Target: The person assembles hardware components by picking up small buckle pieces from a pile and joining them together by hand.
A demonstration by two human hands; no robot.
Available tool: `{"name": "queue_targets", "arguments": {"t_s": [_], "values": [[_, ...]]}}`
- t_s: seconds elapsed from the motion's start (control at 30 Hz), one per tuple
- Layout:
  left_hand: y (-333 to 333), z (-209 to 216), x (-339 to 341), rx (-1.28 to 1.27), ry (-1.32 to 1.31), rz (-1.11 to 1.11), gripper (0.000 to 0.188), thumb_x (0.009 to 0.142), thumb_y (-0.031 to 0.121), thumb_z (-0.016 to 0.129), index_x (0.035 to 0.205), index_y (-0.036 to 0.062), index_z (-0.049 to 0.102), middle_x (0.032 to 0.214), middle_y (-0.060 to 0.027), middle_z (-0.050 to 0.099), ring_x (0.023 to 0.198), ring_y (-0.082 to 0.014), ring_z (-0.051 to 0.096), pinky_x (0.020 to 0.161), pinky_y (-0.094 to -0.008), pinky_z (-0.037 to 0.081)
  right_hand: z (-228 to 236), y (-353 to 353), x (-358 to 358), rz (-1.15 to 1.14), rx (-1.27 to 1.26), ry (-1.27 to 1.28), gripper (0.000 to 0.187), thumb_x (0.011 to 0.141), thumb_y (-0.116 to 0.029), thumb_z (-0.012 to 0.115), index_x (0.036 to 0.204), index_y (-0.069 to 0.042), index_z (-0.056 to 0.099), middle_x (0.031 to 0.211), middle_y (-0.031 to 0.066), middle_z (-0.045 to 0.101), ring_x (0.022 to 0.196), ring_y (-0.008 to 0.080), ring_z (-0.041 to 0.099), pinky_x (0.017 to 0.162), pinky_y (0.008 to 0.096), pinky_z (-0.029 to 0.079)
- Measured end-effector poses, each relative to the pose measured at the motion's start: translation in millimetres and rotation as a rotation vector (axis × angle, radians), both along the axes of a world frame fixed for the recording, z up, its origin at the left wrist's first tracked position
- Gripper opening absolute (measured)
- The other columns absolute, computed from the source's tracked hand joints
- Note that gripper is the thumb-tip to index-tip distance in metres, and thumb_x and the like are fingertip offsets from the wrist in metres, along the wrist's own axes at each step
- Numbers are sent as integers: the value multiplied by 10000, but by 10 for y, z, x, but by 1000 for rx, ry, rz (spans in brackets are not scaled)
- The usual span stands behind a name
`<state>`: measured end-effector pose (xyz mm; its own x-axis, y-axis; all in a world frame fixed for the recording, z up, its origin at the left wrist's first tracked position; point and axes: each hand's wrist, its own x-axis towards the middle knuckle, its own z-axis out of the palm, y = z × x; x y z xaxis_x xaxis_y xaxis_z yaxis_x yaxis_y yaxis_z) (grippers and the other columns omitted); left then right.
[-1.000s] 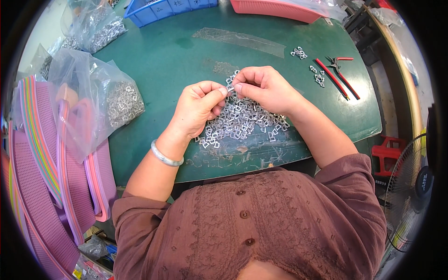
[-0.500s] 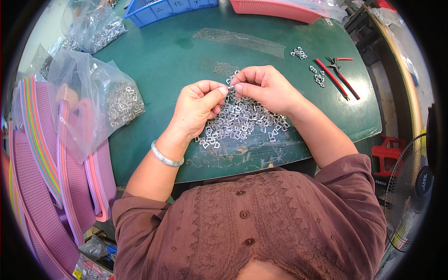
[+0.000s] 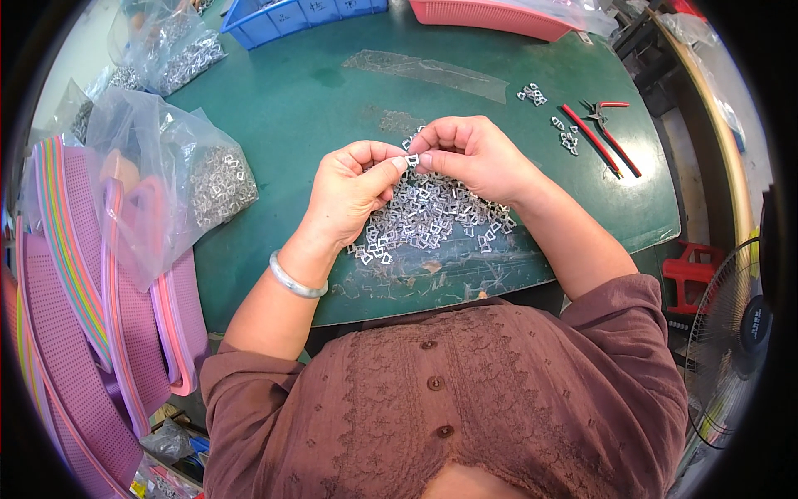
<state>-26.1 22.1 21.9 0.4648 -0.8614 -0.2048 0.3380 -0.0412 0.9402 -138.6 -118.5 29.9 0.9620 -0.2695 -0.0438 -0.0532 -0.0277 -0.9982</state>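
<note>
Between my fingertips is a small silver metal buckle (image 3: 412, 160), its squarish open frame facing up. My left hand (image 3: 357, 183) pinches one side of it with thumb and forefinger, the other fingers curled under. From the other side my right hand (image 3: 474, 160) grips it the same way. Both hands are just above a loose pile of similar buckles (image 3: 424, 216) on the green table (image 3: 283, 108). Part of the pile is hidden beneath my hands.
Red-handled pliers (image 3: 603, 137) lie at the right, beside small groups of buckles (image 3: 533, 95). A clear bag of buckles (image 3: 223, 187) and purple baskets (image 3: 62, 291) stand at left. Blue (image 3: 307, 15) and pink (image 3: 490, 18) bins line the far edge. A fan (image 3: 723, 333) is at lower right.
The buckle between my fingertips has turned, so its open frame now shows instead of a thin edge. My hands have stayed almost in the same place.
</note>
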Motion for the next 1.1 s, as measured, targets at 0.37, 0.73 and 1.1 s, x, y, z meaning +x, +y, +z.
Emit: {"name": "queue_targets", "arguments": {"t_s": [0.37,0.73,1.1], "values": [[3,-12,45,-82,71,-8,56,789,52,546,841,32,551,641,-2,523,532,-52,470,452,-150,354,-19,-14,7,-102,-159,-38,108,760,-43,553,848,11,585,715,33,582,652,68,511,589,206,425],[7,-27,149,-187,375,18,135,750,26,407,856,18,490,836,-113,535,672,-166,520,562,-232,446,-90,-54,7,-26,-1047,-182,73,665,-88,584,720,-47,609,751,92,543,767,269,491,711,354,409],[-1,-43,107,-70,231,-6,61,790,53,482,821,24,525,720,-45,531,574,-90,478,471,-185,375,-120,2,29,-59,-1151,-129,71,665,-75,598,710,-21,583,780,75,519,778,249,469,718,329,397]]}}
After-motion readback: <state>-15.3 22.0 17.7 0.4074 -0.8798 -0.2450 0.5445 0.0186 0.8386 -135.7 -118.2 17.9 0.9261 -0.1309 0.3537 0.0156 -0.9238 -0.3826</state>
